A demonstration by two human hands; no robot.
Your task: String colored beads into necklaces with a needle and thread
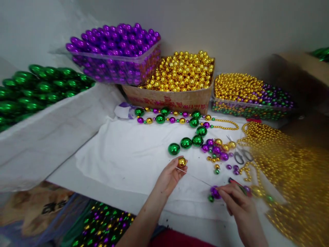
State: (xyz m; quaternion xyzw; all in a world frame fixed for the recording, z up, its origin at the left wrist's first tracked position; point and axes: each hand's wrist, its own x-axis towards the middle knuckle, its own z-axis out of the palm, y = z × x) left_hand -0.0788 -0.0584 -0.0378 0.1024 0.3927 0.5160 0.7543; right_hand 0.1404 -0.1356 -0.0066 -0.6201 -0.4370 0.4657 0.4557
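My left hand (171, 176) pinches a gold bead (182, 162) at the tip of a thin needle or wire (195, 177). That wire runs right to my right hand (238, 202), which is closed around its other end beside a purple bead (215, 192) and a small green bead (211, 198). Both hands hover over a white cloth (128, 154). Just beyond the left hand lie loose green balls (185, 143) and small purple and gold beads (217, 147). A finished strand (174, 118) of green, purple and gold beads curves across the cloth farther back.
A bin of purple balls (115, 51), a cardboard box of gold balls (180, 73) and a tray of small mixed beads (252, 94) line the wall. Green balls (38, 89) fill a white box at left. Gold bead strands (282, 164) pile at right beside scissors (243, 156). Beaded strands (102, 223) lie below.
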